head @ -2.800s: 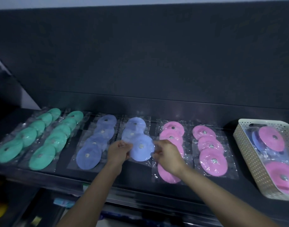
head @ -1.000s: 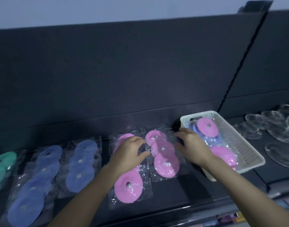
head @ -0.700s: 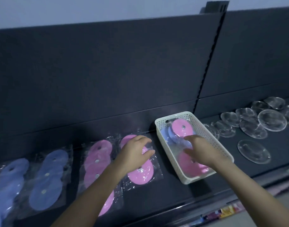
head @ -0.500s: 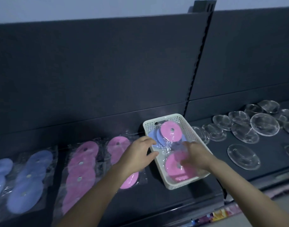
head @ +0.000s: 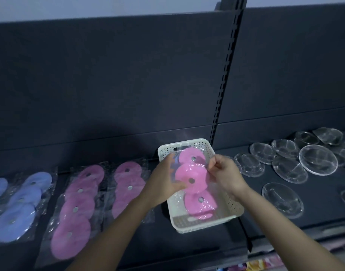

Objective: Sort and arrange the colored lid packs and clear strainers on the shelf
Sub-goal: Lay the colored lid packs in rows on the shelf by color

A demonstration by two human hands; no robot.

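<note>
Gripping with our left hand (head: 163,181) and pinching with our right hand (head: 224,175), we hold the clear-wrapped pack of round pink lids (head: 191,176), silver centres showing, over the white perforated plastic basket (head: 202,224); clear round strainers (head: 317,162) lie beyond.

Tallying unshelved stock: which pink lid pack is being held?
The pink pack at the white basket, gripped by the left hand and right hand; the other two pink packs lie flat on the shelf to its left.
</note>
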